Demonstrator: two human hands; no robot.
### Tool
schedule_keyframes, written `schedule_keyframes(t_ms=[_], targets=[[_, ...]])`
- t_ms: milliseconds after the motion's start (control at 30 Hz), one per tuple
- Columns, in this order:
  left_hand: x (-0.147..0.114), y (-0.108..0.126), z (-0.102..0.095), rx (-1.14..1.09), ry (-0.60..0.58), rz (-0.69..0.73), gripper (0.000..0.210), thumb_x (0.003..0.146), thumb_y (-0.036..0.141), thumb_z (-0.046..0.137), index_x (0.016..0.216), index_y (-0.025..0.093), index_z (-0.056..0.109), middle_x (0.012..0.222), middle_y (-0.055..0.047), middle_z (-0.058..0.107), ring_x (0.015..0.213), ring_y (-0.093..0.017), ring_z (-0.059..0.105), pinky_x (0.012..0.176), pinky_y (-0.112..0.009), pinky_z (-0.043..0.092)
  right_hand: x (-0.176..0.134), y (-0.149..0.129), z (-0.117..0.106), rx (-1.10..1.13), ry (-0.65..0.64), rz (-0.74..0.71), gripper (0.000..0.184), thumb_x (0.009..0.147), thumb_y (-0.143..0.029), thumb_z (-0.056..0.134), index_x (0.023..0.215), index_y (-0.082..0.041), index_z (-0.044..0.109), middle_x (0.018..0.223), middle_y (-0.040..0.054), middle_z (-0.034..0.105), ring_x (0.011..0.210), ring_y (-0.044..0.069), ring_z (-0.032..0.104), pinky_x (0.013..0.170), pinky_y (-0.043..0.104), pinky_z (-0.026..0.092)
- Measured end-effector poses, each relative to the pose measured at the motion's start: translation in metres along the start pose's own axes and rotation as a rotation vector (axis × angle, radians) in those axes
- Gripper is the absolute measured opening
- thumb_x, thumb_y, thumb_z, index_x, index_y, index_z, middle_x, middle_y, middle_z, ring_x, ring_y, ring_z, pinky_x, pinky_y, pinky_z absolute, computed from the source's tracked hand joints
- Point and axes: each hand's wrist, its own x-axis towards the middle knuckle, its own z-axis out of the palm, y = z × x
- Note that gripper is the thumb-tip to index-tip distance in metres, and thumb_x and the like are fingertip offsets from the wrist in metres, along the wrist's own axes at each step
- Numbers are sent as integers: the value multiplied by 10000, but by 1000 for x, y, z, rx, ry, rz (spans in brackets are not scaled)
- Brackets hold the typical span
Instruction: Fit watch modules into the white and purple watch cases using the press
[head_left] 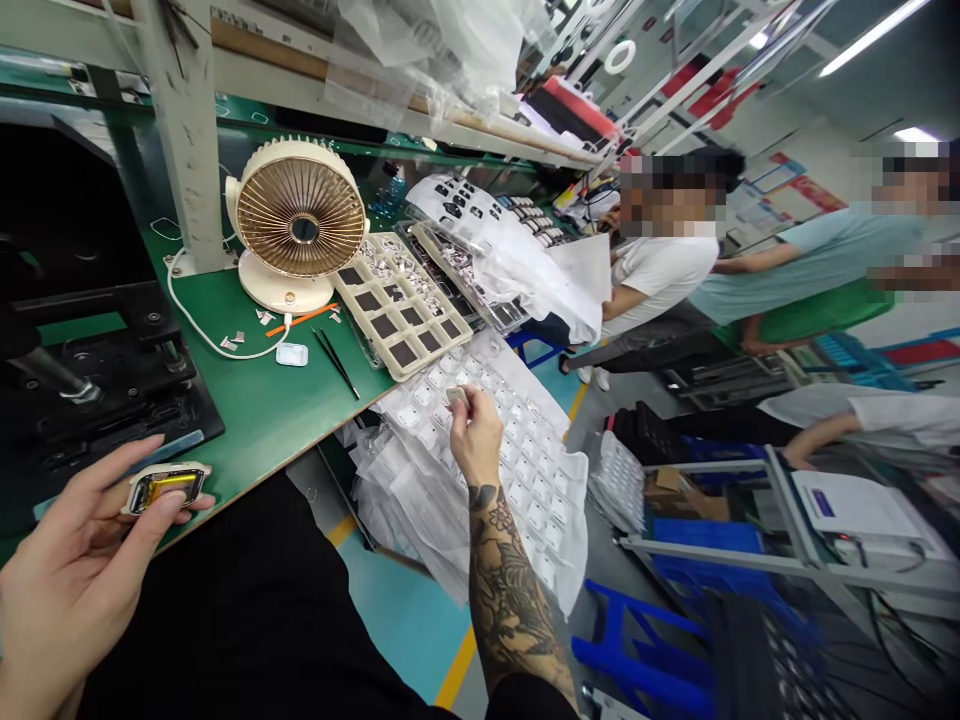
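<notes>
Over here, the left hand [82, 560] curls round an open watch-like case [171, 480], thumb across it, by the bench's [255, 410] near edge. The right hand [478, 430] pinches a small pale piece [456, 396] past that edge, above a plastic tray [576, 485]. A loose pinch could drop the piece into the tray; a heavy thumb might dent the yellow part [157, 489] inside the case.

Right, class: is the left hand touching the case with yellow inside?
Touching: the head view shows the left hand holding the case between thumb and fingers.
</notes>
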Motion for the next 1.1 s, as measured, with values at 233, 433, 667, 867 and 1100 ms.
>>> schedule_keyframes(t_ms=[233, 433, 667, 867, 1100], targets=[[-1, -6, -3, 109, -30, 44, 448, 979, 450, 877, 1393, 287, 823, 1087, 9, 899, 887, -219, 893, 932, -257, 738, -21, -47, -11, 53, 215, -224, 406, 1100, -316, 659, 1494, -219, 650, 1111, 73, 736, 916, 197, 729, 872, 385, 665], [1, -1, -2, 146, -93, 9, 447, 1005, 490, 853, 1379, 252, 805, 1120, -33, 895, 960, -243, 885, 983, -312, 729, -57, -91, -12, 159, 139, -528, 214, 1034, -103, 692, 1131, -288, 735, 1080, 58, 769, 1026, 236, 780, 889, 421, 686], [8, 11, 10, -205, -86, -98, 410, 1043, 434, 838, 1370, 198, 761, 1100, -102, 872, 881, -265, 886, 733, -312, 725, -74, -180, 34, 799, -22, -332, 417, 1032, -96, 725, 1386, -317, 727, 1249, 110, 703, 1032, 262, 774, 727, 443, 740], [8, 6, -2, -428, -101, -64, 498, 1073, 290, 803, 1549, 245, 662, 1248, -104, 851, 1049, -230, 864, 937, -315, 715, -64, -262, 59, 1077, -434, -416, 401, 1021, -75, 744, 1305, -345, 827, 1393, 111, 693, 1143, 291, 797, 789, 442, 774], [6, -6, -10, -416, -46, -84, 509, 1116, 259, 721, 1617, 267, 630, 1311, -100, 836, 1048, -209, 825, 987, -331, 699, -56, -300, 79, 986, -503, -689, 489, 1013, -85, 779, 1416, -359, 792, 1332, 90, 811, 1186, 325, 780, 990, 566, 709]])
